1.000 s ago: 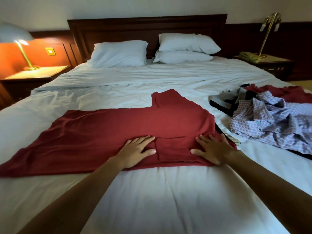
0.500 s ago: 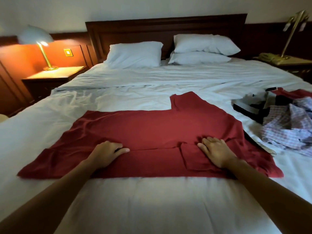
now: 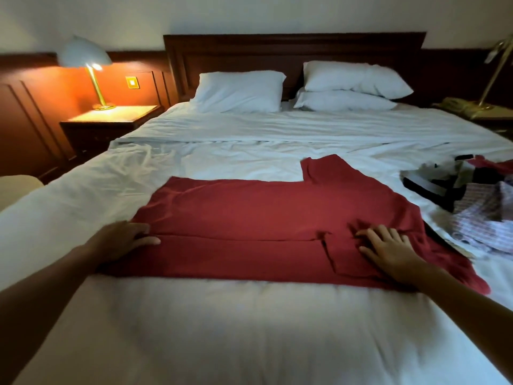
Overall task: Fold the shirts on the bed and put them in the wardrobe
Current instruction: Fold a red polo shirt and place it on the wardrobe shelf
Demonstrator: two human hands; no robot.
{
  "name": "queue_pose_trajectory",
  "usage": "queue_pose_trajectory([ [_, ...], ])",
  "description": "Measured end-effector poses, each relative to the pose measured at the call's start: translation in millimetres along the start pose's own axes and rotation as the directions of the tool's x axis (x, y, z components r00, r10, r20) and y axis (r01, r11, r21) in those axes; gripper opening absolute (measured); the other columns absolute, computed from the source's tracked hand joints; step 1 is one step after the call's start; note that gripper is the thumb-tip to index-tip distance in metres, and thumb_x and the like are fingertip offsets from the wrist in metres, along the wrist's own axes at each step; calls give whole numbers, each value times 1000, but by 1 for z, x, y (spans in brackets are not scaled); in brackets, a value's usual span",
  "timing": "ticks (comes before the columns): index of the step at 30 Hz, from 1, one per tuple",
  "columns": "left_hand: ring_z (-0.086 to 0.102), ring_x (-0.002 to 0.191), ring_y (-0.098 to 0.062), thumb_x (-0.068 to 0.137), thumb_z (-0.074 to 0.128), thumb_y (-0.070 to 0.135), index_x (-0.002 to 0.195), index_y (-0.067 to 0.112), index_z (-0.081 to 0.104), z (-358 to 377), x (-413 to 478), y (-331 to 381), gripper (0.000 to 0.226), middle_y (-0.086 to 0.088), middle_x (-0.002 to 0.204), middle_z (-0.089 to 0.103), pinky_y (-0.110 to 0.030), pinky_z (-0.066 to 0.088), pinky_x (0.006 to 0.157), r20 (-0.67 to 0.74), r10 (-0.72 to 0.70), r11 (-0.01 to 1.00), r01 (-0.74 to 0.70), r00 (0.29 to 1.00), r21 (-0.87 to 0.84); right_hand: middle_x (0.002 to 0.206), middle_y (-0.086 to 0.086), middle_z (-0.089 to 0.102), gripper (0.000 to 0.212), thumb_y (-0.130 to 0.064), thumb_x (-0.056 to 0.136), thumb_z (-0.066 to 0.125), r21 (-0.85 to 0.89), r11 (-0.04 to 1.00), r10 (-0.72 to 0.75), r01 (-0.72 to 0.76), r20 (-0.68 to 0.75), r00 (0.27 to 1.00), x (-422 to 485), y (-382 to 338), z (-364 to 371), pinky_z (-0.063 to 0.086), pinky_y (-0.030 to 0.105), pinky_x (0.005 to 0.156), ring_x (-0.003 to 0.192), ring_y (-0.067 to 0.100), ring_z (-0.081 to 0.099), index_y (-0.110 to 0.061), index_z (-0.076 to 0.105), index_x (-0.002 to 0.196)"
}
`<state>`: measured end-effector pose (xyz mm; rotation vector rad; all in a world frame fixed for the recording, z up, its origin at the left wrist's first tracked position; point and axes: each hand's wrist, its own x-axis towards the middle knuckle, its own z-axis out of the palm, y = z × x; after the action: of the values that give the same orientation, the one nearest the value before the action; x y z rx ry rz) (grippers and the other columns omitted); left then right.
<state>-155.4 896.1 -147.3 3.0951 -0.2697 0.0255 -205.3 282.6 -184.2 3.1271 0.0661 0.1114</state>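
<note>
A dark red shirt (image 3: pixel 277 218) lies spread sideways on the white bed (image 3: pixel 249 329), its near long edge folded over so that a fold line runs along it. My left hand (image 3: pixel 122 240) rests flat on the shirt's left end, fingers pointing right along the fold. My right hand (image 3: pixel 388 248) presses flat on the folded sleeve part at the right, fingers spread. A heap of other shirts (image 3: pixel 477 207), one checked, one red, lies at the bed's right side.
Three white pillows (image 3: pixel 238 91) lean against the dark wooden headboard. A lit lamp (image 3: pixel 91 68) stands on the left nightstand (image 3: pixel 111 120). At the far right, a brass lamp and a phone (image 3: pixel 458 105) stand on another nightstand.
My left hand has slid left along the fold from the shirt's middle to its left end. My right hand has stayed on the right part. The view has turned left.
</note>
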Motion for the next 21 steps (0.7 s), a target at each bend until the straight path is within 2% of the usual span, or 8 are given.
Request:
queue_pose_trajectory([
  [2, 65, 95, -21, 81, 45, 76, 94, 29, 62, -8, -10, -13, 52, 4, 94, 70, -37, 35, 83, -86, -53, 965, 73, 995, 251, 148, -6, 37, 51, -57, 97, 38, 28, 999, -29, 27, 48, 998, -11, -1, -10, 33, 39, 103, 131, 19, 40, -38, 41, 144],
  [4, 59, 106, -31, 84, 71, 53, 116, 24, 64, -8, -15, -12, 44, -4, 112, 65, -44, 36, 89, -211, -45, 882, 138, 976, 451, 153, -5, 36, 62, -66, 93, 37, 123, 991, -55, 42, 101, 993, -20, -3, -22, 35, 41, 110, 136, 21, 39, -35, 42, 146],
  [7, 60, 105, -39, 64, 80, 11, 117, 18, 70, -14, -21, 31, 54, -14, 116, 60, -55, 45, 92, -265, 83, 946, 8, 961, 325, 155, -2, 40, 50, -43, 97, 54, 264, 962, -115, 74, 143, 983, -33, -10, -44, 26, 26, 115, 140, 17, 39, -29, 47, 145],
  [9, 56, 121, -32, 75, 75, 13, 128, 25, 65, -28, -27, 74, 56, -6, 131, 58, -47, 42, 104, -161, 148, 984, -130, 976, 120, 153, -4, 42, 46, -29, 98, 60, 308, 946, -170, 97, 219, 961, -40, -12, -56, 22, 14, 108, 140, 13, 39, -27, 51, 143],
  [11, 47, 133, -18, 87, 68, 15, 139, 33, 55, -38, -34, 118, 57, 5, 144, 51, -33, 35, 113, 190, 198, 976, -176, 962, -128, 156, -5, 37, 49, -28, 97, 61, 312, 946, -191, 84, 332, 924, -46, -9, -64, 20, 15, 109, 142, 12, 35, -28, 48, 144],
  [14, 32, 146, -17, 87, 61, 14, 154, 46, 28, -41, -36, 163, 81, 8, 163, 26, -31, 26, 120, 582, 180, 981, -192, 793, -41, 159, -5, 31, 68, -27, 93, 63, 166, 981, -171, 100, 492, 854, -53, -4, -70, 32, 24, 110, 138, 15, 40, -36, 31, 152],
  [17, 33, 146, -20, 88, 58, 10, 155, 53, 1, -36, -37, 173, 98, 10, 168, -2, -33, 31, 118, 649, 92, 950, -262, 755, 171, 158, -5, 33, 83, -16, 88, 60, 64, 983, -180, 171, 498, 848, -55, 4, -68, 42, 25, 99, 124, 17, 52, -49, 17, 151],
  [21, 46, 137, -25, 97, 42, -1, 154, 53, -6, -32, -43, 164, 92, 4, 168, -5, -34, 37, 114, 565, 88, 905, -303, 820, 298, 161, -6, 28, 87, 6, 89, 47, -16, 954, -273, 298, 362, 892, -54, 6, -60, 36, 25, 109, 139, 17, 41, -49, 20, 150],
])
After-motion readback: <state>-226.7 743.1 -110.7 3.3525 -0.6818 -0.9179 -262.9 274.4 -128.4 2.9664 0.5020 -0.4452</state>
